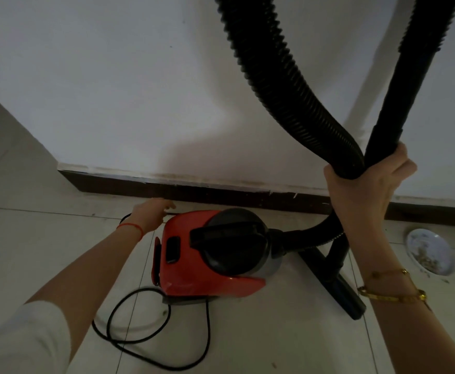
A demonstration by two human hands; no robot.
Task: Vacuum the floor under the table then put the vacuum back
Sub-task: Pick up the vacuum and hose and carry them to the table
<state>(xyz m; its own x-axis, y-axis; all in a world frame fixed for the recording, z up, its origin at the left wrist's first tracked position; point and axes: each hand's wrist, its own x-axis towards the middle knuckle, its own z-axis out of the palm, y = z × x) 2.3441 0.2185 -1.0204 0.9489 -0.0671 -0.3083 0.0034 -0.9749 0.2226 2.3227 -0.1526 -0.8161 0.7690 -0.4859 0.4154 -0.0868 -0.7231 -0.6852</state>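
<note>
The right hand is curled around two things at once: the ribbed black hose where it bends back on itself, and the smooth black wand tube that runs up beside it. The left hand reaches down past the rear of the red canister vacuum, close to the dark skirting board; its fingers are hidden or blurred at the tips, so whether it holds the black power cord or merely reaches for it cannot be told.

The canister sits on the pale tiled floor, just in front of the skirting, with its black carry handle on top. The hose runs from its front, and the floor nozzle lies on the tiles to its right. The cord trails in loose loops in front of the canister.

The hose looks soft and springy, likely to uncoil if let go, so gripping it together with the stiff tube seems sound. The canister is probably the heavy part and its smooth shell offers little purchase; the top handle looks the right place to lift. The limp cord could snag underfoot.

A dirty white dish rests on the floor to the right.
</note>
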